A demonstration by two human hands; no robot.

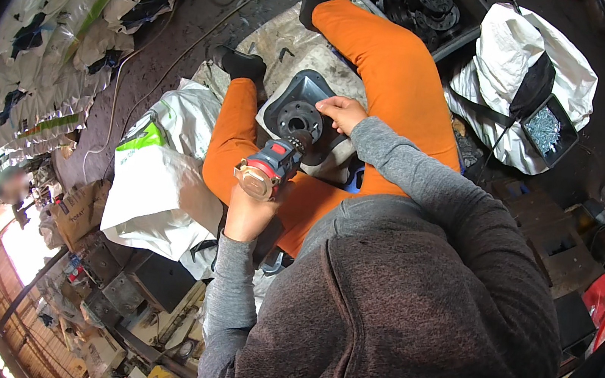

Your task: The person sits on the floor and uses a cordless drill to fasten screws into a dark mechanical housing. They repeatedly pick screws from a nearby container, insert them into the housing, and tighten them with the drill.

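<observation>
Black hub (301, 109), mid-frame, looks stiff, hefty; I'd grab its rim. My left hand (250, 211) grips the drill (275, 161); right hand (344, 113) curls by the hub, can't tell if it's gripping.

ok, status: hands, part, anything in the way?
Left hand gripping power drill. Right hand at black flanged hub. Drill chuck hides hub's near edge.

The head camera, the left fisheye of a side-by-side pair, looked steeply down from just above the torso (408, 318) at close range, framing the left hand (250, 213) and right hand (343, 112), with the floor (204, 8) farther off.
</observation>
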